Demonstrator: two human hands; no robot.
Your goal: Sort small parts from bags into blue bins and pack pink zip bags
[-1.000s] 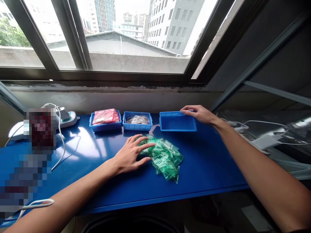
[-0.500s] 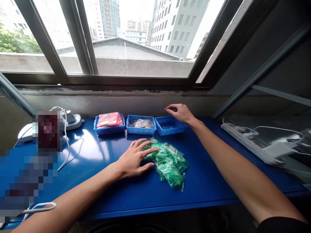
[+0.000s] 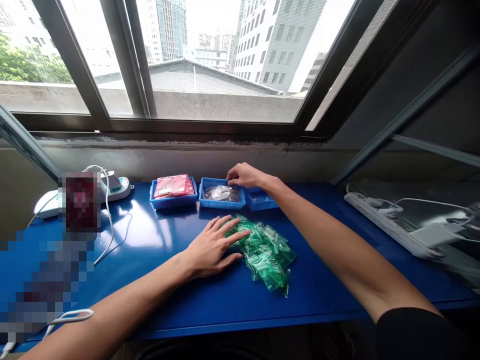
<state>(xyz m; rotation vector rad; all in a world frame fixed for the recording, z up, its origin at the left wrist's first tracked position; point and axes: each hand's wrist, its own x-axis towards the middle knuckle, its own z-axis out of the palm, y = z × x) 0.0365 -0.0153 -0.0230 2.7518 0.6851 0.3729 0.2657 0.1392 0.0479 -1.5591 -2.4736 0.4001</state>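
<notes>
My left hand (image 3: 214, 247) lies with fingers spread on the left side of a pile of small green plastic packets (image 3: 269, 252). My right hand (image 3: 245, 175) is over the right rear rim of the middle blue bin (image 3: 222, 204), its fingers curled down and inward. Whatever its fingertips hold, if anything, is too small to make out. Inside the middle bin lie thin metal pieces and clear packets (image 3: 223, 192). Under my right wrist, the right blue bin (image 3: 262, 204) is partly covered. Pink-red packets (image 3: 173, 185) are stacked in the left blue bin (image 3: 174, 202).
The blue table (image 3: 210, 305) runs under a window. A white power strip (image 3: 122, 187) and a pixelated object (image 3: 80, 202) with a white cable stand at left. Another power strip (image 3: 390, 225) with plugs lies at right. Metal frame bars (image 3: 397, 117) slant at both sides.
My right hand has moved left and a little down, from above the right bin to the middle bin. My left hand stays on the green packets. The whole view has shifted slightly.
</notes>
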